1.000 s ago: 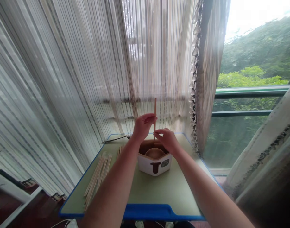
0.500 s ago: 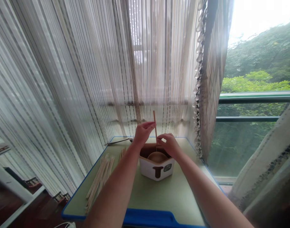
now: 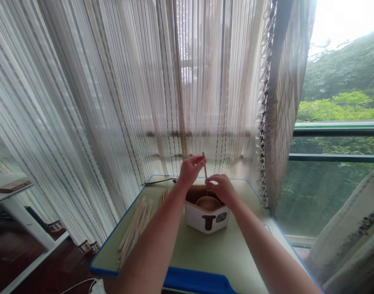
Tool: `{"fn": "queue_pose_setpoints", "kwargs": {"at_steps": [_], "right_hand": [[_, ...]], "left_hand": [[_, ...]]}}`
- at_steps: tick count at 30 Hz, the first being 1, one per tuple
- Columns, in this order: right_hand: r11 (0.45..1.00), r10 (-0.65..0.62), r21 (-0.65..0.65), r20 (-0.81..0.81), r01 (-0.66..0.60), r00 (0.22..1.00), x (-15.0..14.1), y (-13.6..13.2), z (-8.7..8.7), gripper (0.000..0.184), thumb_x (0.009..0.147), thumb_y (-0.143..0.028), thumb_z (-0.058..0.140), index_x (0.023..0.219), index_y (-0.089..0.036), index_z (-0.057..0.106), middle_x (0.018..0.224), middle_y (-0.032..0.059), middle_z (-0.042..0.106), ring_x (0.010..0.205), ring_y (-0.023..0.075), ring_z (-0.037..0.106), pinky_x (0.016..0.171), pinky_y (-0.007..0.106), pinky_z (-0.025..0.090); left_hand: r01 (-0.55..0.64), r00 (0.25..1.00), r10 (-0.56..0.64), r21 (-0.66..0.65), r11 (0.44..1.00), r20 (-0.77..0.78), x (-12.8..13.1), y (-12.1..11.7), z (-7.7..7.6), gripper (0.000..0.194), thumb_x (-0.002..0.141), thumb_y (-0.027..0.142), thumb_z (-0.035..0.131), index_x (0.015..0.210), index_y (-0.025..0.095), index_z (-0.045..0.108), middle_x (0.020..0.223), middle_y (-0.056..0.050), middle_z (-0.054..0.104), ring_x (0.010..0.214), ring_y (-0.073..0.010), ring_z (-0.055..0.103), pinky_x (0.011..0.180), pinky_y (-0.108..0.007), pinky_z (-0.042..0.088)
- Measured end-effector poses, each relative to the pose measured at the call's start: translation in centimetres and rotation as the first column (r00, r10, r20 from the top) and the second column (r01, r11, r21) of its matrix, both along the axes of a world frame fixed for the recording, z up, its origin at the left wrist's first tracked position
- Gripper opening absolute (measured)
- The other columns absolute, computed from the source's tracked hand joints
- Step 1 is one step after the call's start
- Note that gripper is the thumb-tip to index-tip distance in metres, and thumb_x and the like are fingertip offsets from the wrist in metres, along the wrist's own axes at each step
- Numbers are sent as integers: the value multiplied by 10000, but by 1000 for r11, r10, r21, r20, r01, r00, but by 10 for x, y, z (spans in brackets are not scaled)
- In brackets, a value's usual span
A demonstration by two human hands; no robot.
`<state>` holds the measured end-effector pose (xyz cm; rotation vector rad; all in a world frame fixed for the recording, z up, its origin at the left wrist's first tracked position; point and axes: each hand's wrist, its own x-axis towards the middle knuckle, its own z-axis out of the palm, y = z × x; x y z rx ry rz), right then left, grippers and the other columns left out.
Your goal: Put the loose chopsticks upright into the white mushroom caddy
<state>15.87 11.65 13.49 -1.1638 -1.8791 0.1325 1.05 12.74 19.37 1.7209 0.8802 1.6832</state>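
Note:
A thin wooden chopstick [image 3: 205, 170] stands nearly upright above a white box with a brown inside [image 3: 194, 218]. My left hand [image 3: 189, 169] pinches it close to its top end. At its lower part, the thumb and fingertips of my right hand [image 3: 222, 187] close on it, just over the box's back right rim. Inside the box shows a round brown piece [image 3: 208, 203]; the rest of the inside is partly hidden by my right hand. A loose bundle of chopsticks [image 3: 136, 222] lies left of my left forearm, with several shorter-looking sticks [image 3: 163, 197] beside it.
The box stands on a pale green table [image 3: 187, 255] with a blue edge. A dark, slender metal item [image 3: 158, 181] lies at the back left. Behind hangs a striped sheer curtain [image 3: 138, 81]. A white cable plug [image 3: 97, 286] shows at the lower left.
My left hand now grips nearer the chopstick's top, and less of the stick shows above it. The whole view has shifted slightly, moving things to the right.

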Motion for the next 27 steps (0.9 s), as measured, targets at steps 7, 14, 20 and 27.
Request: {"fn": "queue_pose_setpoints", "kwargs": {"at_steps": [7,14,20,27], "right_hand": [[996,-9,90,21,7,1000,5,-11,3,160,753,-313,565,828,-253,692,846,27,684,876,203,535,817,358,386],[1000,11,-22,127,-8,992,12,-8,4,138,737,-232,569,701,-255,700,728,12,686,770,192,533,754,336,395],[1000,-5,9,115,4,993,13,-11,1,122,724,-260,591,768,-256,705,796,13,691,808,198,532,772,335,390],[998,-49,-21,187,53,981,9,-10,4,127,740,-274,582,724,-262,707,781,15,688,763,186,528,756,322,380]], "left_hand": [[140,990,-139,-54,989,34,0,2,-6,279,636,357,674,816,144,686,728,-58,677,657,-149,612,650,-292,493],[2,997,-2,-13,1000,-71,10,1,-27,290,706,364,612,908,169,684,884,-78,685,830,-194,623,757,-328,482],[-10,994,11,12,1000,-113,14,0,-26,259,701,361,619,870,180,695,887,-77,685,835,-198,622,752,-324,480],[-13,990,10,-17,1000,-138,9,2,-29,281,696,358,623,892,168,689,885,-82,688,826,-197,624,753,-323,480]]}}
